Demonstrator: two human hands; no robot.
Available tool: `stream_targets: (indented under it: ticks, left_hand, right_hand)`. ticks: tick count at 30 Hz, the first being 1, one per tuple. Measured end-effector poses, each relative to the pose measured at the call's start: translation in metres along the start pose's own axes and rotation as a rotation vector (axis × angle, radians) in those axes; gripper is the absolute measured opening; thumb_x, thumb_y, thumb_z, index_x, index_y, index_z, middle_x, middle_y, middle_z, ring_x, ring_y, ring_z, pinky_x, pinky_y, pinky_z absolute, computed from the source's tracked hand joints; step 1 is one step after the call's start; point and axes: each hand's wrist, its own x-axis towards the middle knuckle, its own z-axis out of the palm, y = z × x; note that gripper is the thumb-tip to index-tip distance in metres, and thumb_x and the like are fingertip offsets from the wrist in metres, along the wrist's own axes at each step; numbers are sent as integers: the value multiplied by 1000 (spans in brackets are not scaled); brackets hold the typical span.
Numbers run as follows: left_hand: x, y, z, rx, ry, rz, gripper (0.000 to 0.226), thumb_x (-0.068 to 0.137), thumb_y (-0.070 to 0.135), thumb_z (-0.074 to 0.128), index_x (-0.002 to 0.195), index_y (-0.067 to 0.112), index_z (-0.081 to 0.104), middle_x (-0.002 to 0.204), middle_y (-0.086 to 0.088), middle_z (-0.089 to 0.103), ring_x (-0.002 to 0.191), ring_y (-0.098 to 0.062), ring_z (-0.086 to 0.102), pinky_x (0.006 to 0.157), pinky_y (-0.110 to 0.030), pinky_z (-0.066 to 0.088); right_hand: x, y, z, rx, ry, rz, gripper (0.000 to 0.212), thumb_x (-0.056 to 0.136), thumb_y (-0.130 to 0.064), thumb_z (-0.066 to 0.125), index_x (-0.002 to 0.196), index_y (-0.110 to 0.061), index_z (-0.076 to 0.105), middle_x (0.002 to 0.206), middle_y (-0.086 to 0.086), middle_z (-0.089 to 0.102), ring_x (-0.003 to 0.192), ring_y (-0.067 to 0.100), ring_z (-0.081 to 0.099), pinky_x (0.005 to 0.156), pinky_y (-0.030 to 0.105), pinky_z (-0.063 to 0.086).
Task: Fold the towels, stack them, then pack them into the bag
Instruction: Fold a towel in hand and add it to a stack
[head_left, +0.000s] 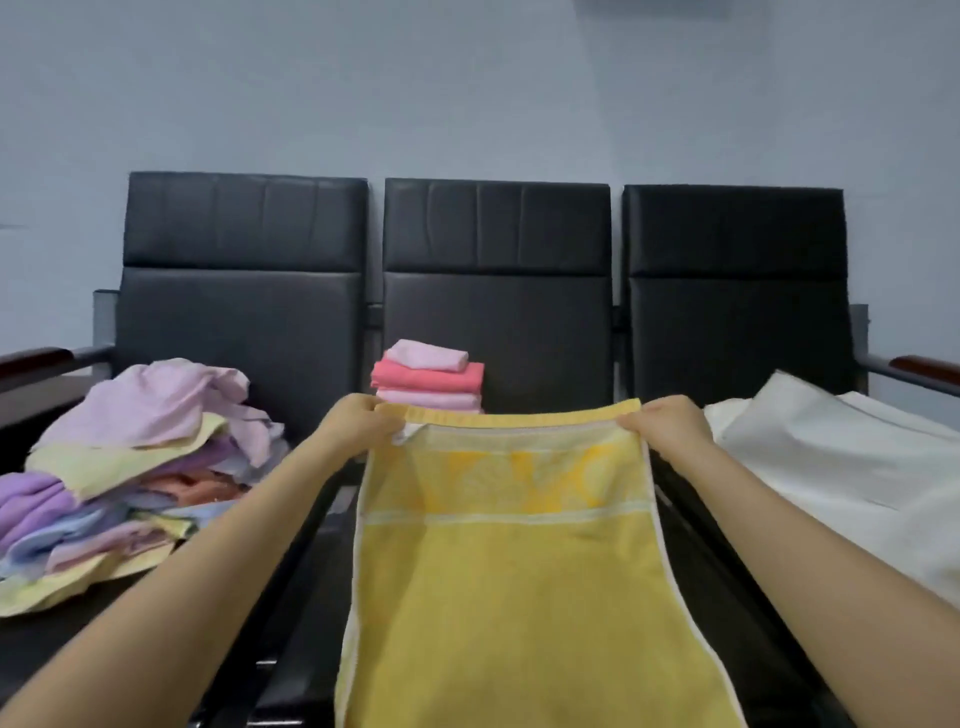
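Yellow towel (498, 571) (lower end cut off) with far corners pinched by left hand (358, 423) and right hand (665, 423) fingers.

A yellow towel (498, 597) with white edging and a paler patterned band, pink and coral folded towels (428, 382), black bench (496, 291), white bag (841, 457).

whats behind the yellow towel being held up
A stack of folded pink towels sits on the middle seat behind the yellow towel; the towel's top edge hides the stack's base and the seat beneath.
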Motion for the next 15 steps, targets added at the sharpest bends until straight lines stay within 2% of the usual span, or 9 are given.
stream_targets:
  ticks: [1,2,4,6,9,13,15]
  left_hand:
    - [3,-17,15,5,18,-44,14,82,14,65,68,11,66,57,1,54,54,-15,46,51,-24,36]
    - [6,-33,28,-19,33,-89,20,82,15,64,62,12,63,51,2,51,50,-16,43,49,-25,34]
    - [12,-55,48,-123,26,-170,28,85,17,59,58,12,56,47,0,47,43,-15,38,44,-22,30]
    - [23,-67,59,-273,9,-245,27,89,18,59,63,11,55,54,-5,50,45,-15,39,44,-22,30]
    - [45,-76,65,-373,70,-254,21,92,20,62,74,8,62,61,-9,57,51,-15,47,48,-24,37]
    - [69,-89,73,-365,188,-226,18,90,21,66,81,5,67,65,-6,59,50,-10,51,41,-13,39]
    - [80,-99,76,-359,248,-233,19,91,20,65,84,3,69,64,-4,58,47,-7,51,39,-10,38]
  right_hand:
    - [3,14,13,96,-30,73,17,83,-16,71,90,-1,68,75,12,62,62,26,63,58,34,46]
    - [6,28,27,231,-66,167,18,87,-11,69,102,-1,65,84,8,62,63,24,65,62,32,52]
    - [11,47,51,521,-138,321,32,92,-3,63,122,4,56,108,8,54,74,29,69,80,38,58]
    - [20,60,72,655,-155,367,40,94,-1,60,132,2,50,124,8,46,77,30,68,90,45,55]
    - [41,70,94,694,-123,333,44,93,-4,62,134,0,49,136,7,47,75,26,70,94,41,54]
    - [65,70,120,654,-102,248,45,95,-11,61,134,7,48,136,11,54,79,22,72,100,41,50]
    - [73,68,136,616,-118,197,37,97,-15,58,130,0,55,117,8,65,81,18,72,96,37,53]
